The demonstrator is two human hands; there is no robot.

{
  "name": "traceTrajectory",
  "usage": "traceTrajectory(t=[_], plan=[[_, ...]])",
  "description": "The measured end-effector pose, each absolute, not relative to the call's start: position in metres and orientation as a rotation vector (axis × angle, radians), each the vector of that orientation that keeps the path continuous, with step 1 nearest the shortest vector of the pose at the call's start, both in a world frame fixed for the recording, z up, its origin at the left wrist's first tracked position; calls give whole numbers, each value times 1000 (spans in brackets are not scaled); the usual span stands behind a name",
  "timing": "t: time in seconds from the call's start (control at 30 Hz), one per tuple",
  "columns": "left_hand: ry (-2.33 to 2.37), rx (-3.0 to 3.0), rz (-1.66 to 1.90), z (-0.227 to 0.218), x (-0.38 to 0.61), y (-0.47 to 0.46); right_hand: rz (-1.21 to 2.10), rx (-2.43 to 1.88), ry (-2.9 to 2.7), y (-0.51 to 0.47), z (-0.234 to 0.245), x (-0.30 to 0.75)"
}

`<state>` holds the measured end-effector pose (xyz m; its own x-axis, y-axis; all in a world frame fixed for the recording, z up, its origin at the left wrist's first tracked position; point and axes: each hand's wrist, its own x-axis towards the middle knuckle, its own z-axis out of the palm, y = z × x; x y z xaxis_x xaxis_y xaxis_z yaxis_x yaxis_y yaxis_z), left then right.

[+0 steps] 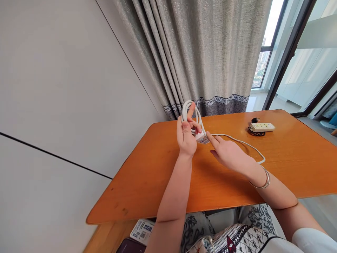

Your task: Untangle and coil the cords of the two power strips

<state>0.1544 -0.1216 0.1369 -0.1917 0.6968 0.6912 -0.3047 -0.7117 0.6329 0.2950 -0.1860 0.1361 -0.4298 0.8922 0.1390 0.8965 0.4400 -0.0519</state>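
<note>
— Orange-brown wooden table spreads beneath the grip. What sits nearest the viewer?

— Patterned clothing shows below the grip, past the table's near edge. Silvery bangles circle the wrist of the right hand.

— And the grip itself?

— Raised above the tabletop, the left hand grasps a white cable, wound in several rounded loops about its fingers. Extended fingertips of the right hand meet the cable just right of that grip; whether they pinch it, one cannot tell.

— How does the cable look?

— Smooth and evenly thick, its loops bunched side by side. Between the two hands hangs a white block, printed with lettering too small to read. Right of the grip, a single strand trails across the wood, bends in a wide curve and disappears behind the right wrist.

— Farther out?

— Beyond the grip and to its right lies a pale power strip, with its black cord gathered beside it. Directly behind the grip hangs a grey curtain, banded with dark pattern near the hem; far right of it, a window looks out on distant buildings.
</note>
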Motion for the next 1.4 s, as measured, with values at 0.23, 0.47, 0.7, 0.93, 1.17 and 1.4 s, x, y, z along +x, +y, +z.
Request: traceTrajectory(t=[0.23, 0.47, 0.7, 0.93, 1.17, 1.4], plan=[[526, 1676, 2184, 126, 150, -111, -19, -1696, -2635, -201, 149, 294], [513, 1846, 1886, 114, 142, -98, -484, -1297, -2600, -211, 147, 305], [405, 1842, 1363, 116, 152, -114, -679, -950, -2235, -204, 147, 322], [463, 1663, 1235, 128, 163, -136, -404, -1091, -2072, -187, 150, 332], [570, 1646, 1418, 122, 164, -130, -154, -1100, -2276, -196, 156, 341], [539, 1789, 1186, 125, 158, -130, -510, -1173, -2067, -183, 151, 345]])
